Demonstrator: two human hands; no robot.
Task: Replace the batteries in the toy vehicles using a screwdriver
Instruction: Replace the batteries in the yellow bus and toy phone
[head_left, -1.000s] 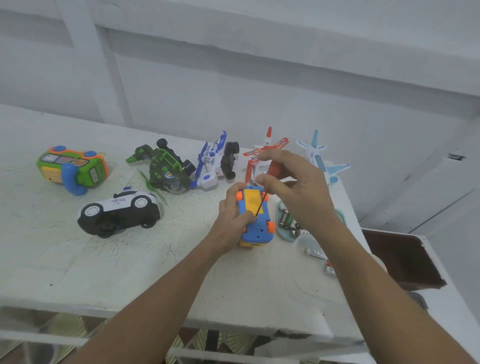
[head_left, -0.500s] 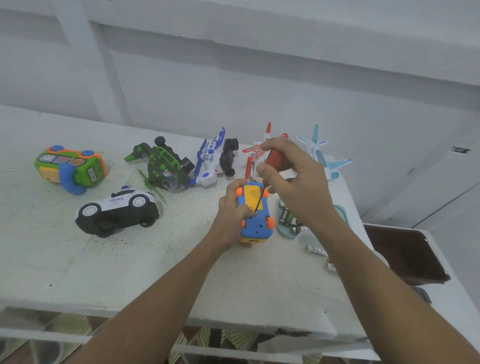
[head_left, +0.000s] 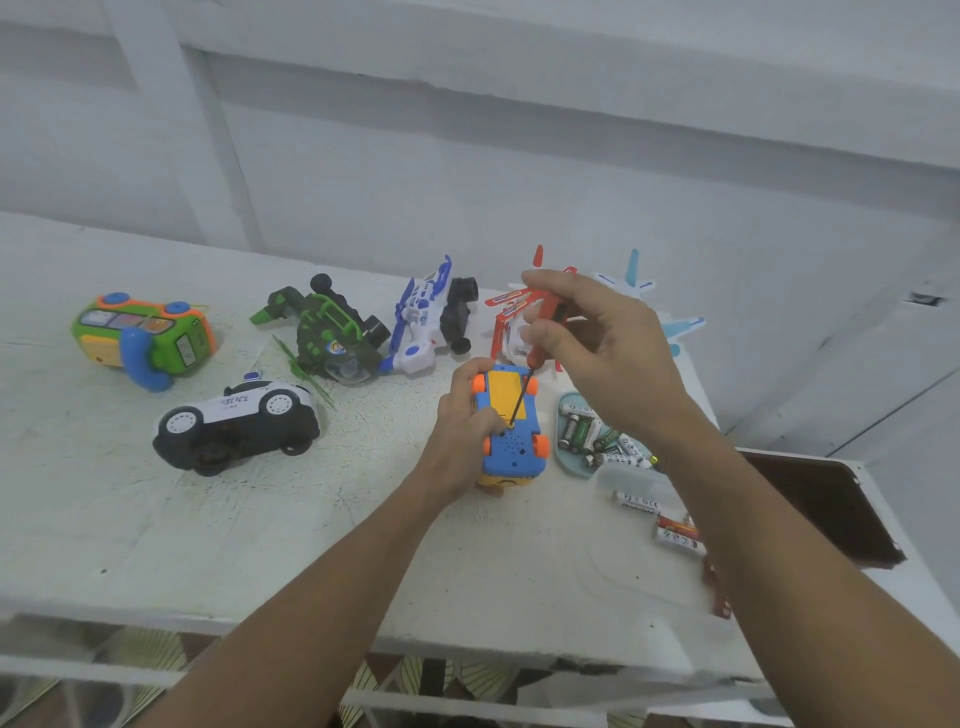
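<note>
Two hands share one job. The left hand (head_left: 462, 426) grips the blue car (head_left: 511, 449), fingers curled round its side, pinning it belly-up on the table (head_left: 260, 545) so it cannot twist under the tool. The right hand (head_left: 597, 353) pinches the red handle of the screwdriver (head_left: 523, 392) between thumb and fingertips, a light hold that suits spinning a small screw. The shaft slants down to the near edge of the yellow cover (head_left: 506, 392), presumably where the screw sits; whether the tip is seated is too small to tell. The cover looks closed, so I judge this car's cells not yet swapped.

Just right of the car a pale tray (head_left: 562, 415) holds a heap of batteries (head_left: 587, 431), handy to the tool hand; a few more (head_left: 636, 501) lie loose nearer the person. Farther out the other toys wait: a police car (head_left: 234, 421) on its side, a green truck (head_left: 332, 338), a blue-white racer (head_left: 421, 322), a red plane (head_left: 506, 312), a pale blue plane (head_left: 631, 275) and a green bus (head_left: 140, 332), several tipped over, likely to bare their covers. A brown bin (head_left: 831, 509) sits beyond the table's right end
</note>
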